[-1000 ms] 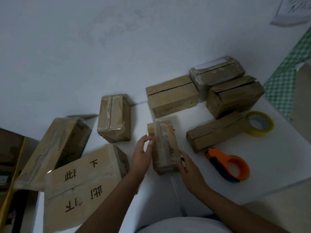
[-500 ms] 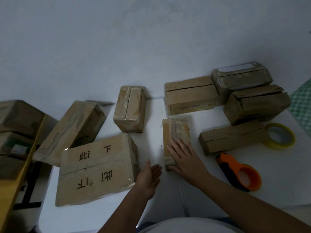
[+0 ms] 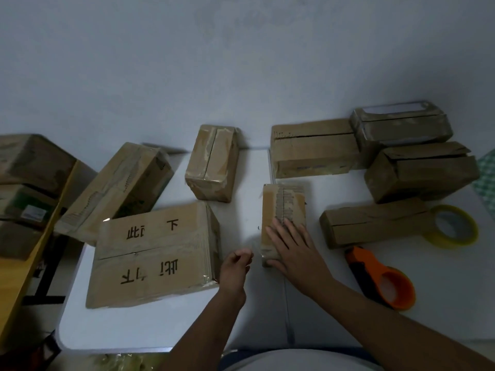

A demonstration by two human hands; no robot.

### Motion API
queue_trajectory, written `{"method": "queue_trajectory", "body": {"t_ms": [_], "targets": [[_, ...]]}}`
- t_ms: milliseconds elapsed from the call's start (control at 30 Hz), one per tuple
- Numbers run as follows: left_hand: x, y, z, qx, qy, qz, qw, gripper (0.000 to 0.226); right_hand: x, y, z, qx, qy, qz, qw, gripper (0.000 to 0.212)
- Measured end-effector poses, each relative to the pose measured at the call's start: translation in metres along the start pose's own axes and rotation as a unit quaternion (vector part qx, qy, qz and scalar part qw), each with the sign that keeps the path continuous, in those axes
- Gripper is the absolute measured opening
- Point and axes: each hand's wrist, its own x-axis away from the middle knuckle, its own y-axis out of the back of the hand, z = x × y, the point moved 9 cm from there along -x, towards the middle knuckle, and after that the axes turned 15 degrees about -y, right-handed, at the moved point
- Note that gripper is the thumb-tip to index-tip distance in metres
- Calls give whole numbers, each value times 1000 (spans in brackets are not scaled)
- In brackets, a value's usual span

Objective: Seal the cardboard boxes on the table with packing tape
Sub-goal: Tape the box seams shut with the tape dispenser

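Right hand (image 3: pixel 296 247) flat, fingers straight, pressing small taped box (image 3: pixel 282 210) on desk (image 3: pixel 442 277); left hand (image 3: pixel 235 266) loosely curled (holding nothing) beside it.

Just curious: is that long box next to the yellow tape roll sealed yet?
Not sealed: the long box shows a dark open slit along its seam, no tape visible.

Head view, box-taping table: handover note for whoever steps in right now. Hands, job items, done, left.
Right hand: flat, fingers straight, pressing on the small box at table centre, which shows tape along its top.
Left hand: loosely curled, holding nothing, over the table between the small box and the large printed box.
Orange tape dispenser lies right of the right forearm; yellow tape roll beyond it, against the long flat box.
Done: small box looks taped.
Left: long flat box and the box behind it show open seams. Others unclear.
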Motion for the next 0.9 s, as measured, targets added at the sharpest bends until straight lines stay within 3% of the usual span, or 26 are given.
{"method": "queue_trajectory", "body": {"t_ms": [267,400,533,600,667,767,833,900], "targets": [[-4,-29,13,-72,-9,54,996,9,-2,-1,1,14,-2,11,1000,74],[-7,-31,11,-149,-31,46,987,28,-3,2,1,18,-4,11,1000,74],[-18,-35,-6,-189,-68,62,978,15,-3,4,1,19,-4,10,1000,76],[-17,-23,-13,-180,-61,36,981,10,-2,5,1,17,0,7,1000,76],[-10,-14,-17,-149,-38,32,988,20,-1,4,1,9,2,5,1000,76],[6,-21,-26,-126,-19,87,988,29,-1,3,2,5,1,16,1000,74],[13,-31,-41,-201,-83,131,967,27,-1,2,1,7,0,22,1000,71],[21,-45,-55,-328,-180,181,909,30,-2,1,0,12,0,24,1000,69]]}}
